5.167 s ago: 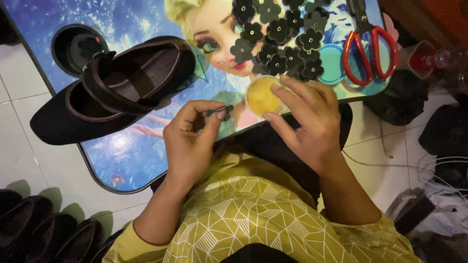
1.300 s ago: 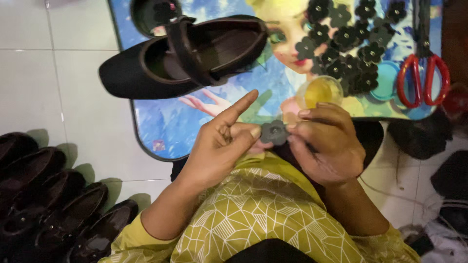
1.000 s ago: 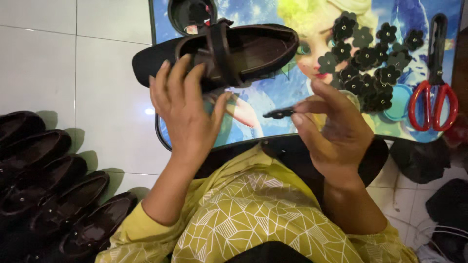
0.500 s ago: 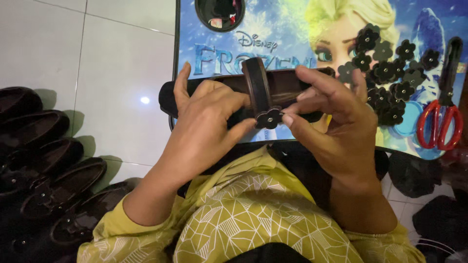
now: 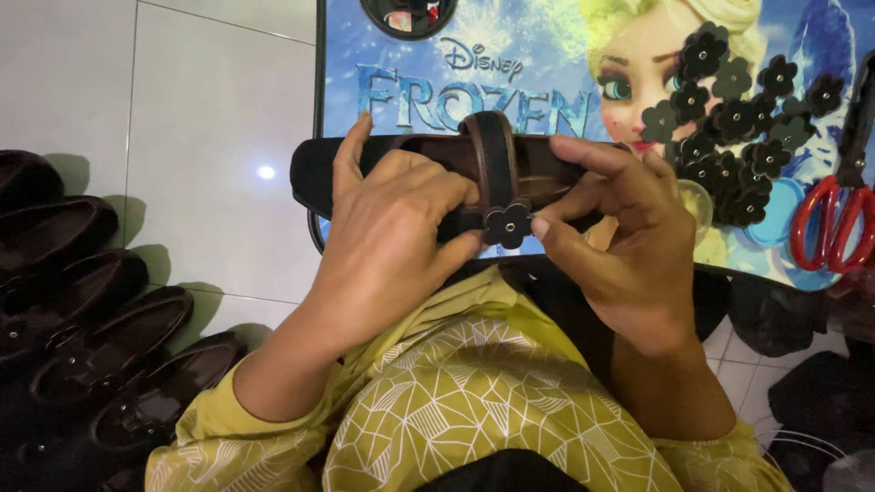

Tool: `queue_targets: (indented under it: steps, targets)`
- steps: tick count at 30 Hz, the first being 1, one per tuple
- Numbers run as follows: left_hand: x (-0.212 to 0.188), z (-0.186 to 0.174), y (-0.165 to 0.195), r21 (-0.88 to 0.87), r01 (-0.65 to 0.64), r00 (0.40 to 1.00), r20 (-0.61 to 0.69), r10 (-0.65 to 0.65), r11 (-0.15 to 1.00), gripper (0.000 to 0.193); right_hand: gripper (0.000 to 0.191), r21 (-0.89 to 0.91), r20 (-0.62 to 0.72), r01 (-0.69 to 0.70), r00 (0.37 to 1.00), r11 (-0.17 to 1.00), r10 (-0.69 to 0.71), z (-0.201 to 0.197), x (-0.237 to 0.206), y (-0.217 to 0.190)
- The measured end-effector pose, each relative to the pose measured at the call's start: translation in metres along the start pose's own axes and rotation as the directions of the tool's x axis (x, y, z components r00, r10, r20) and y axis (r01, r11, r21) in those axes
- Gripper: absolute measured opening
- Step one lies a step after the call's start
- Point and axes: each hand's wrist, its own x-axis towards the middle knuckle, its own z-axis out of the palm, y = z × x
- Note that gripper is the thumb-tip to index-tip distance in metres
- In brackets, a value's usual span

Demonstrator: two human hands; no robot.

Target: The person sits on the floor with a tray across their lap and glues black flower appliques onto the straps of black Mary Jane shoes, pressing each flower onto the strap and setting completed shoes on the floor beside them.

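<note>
A black strapped shoe (image 5: 314, 173) lies sideways across the near edge of a blue cartoon-printed low table (image 5: 547, 64). My left hand (image 5: 392, 237) grips the shoe's side, thumb against the strap base. My right hand (image 5: 629, 246) pinches a small black flower ornament (image 5: 508, 223) against the side of the shoe, just under the strap (image 5: 492, 155). A pile of several more black flower ornaments (image 5: 738, 118) lies on the table beyond my right hand.
Red-handled scissors (image 5: 834, 214) lie at the table's right edge. A round black container (image 5: 407, 14) stands at the table's far side. Several dark shoes (image 5: 91, 310) are lined up on the white tiled floor to my left. Dark bags lie at the right.
My left hand reached out and pulled the shoe to the table's near edge. My right hand brought the flower ornament against the shoe's side, where both hands now hold it.
</note>
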Motion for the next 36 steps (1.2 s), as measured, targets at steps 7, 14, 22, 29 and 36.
queue_targets:
  steps: [7,14,22,29,36]
  targets:
    - [0.004,-0.005,0.003,-0.021,-0.017,0.999,0.05,0.019,1.0,0.051,0.057,0.055,-0.016,-0.017,1.0,0.998,0.018,0.003,-0.003,0.007]
    - [0.004,-0.002,0.003,-0.013,0.022,0.999,0.04,-0.021,1.0,0.038,0.055,0.04,-0.014,-0.003,1.0,0.999,0.004,0.005,-0.001,0.005]
    - [0.002,0.003,0.0,0.004,0.025,1.0,0.001,-0.025,1.0,0.029,0.055,0.009,-0.024,0.014,1.0,1.0,-0.013,0.008,-0.001,0.006]
    - [-0.001,0.009,0.0,0.037,0.015,0.999,-0.047,-0.013,0.999,0.027,0.055,-0.151,-0.043,0.017,0.999,0.988,-0.024,0.012,0.0,0.008]
    - [-0.017,0.025,0.0,0.067,-0.006,0.996,-0.085,0.012,0.998,0.024,0.062,-0.294,-0.038,0.078,0.995,0.953,-0.093,0.013,-0.016,0.008]
